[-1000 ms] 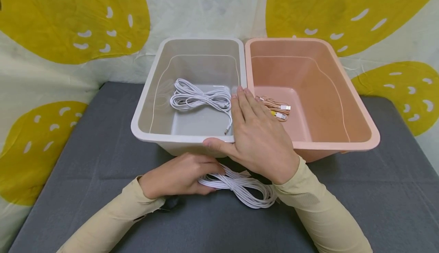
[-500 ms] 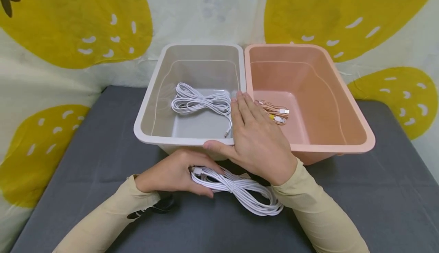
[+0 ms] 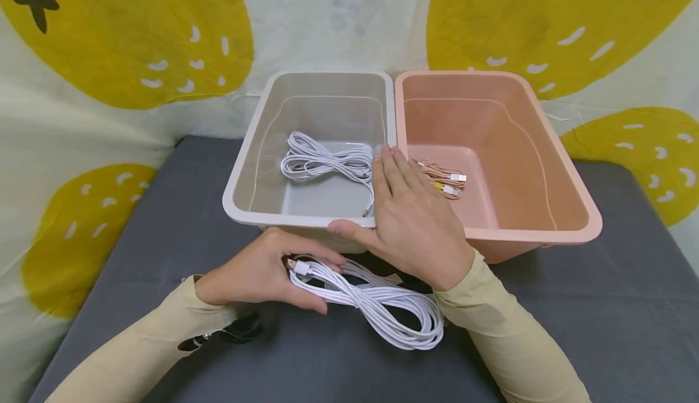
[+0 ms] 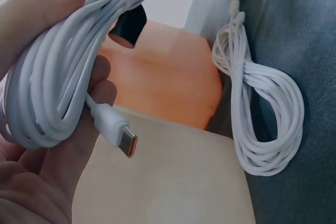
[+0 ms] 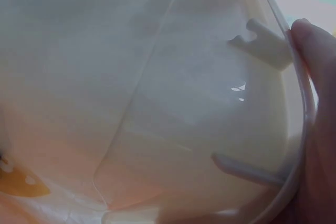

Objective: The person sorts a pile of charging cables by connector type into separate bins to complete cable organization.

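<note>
My left hand (image 3: 256, 275) grips one loop of a coiled white cable (image 3: 377, 306) just above the grey mat, in front of the white bin (image 3: 240, 178). In the left wrist view the fingers (image 4: 31, 182) curl round the bundle (image 4: 52, 77) and its USB-C plug (image 4: 119, 136) sticks out. A second white loop (image 4: 262, 119) lies on the mat beside it; I cannot tell if it is the same cable. My right hand (image 3: 412, 227) lies flat, fingers straight, over the rims where the white bin meets the pink bin (image 3: 573, 172), thumb on the white bin's front edge.
The white bin holds another coiled white cable (image 3: 327, 163). Orange cables (image 3: 445, 183) lie in the pink bin. Both bins stand side by side at the back of the grey mat (image 3: 136, 239), against a yellow-patterned cloth wall (image 3: 109, 39).
My left hand has drawn the white coil slightly left and turned it, so its plug end now shows by the fingers. The right hand has stayed on the bin rims.
</note>
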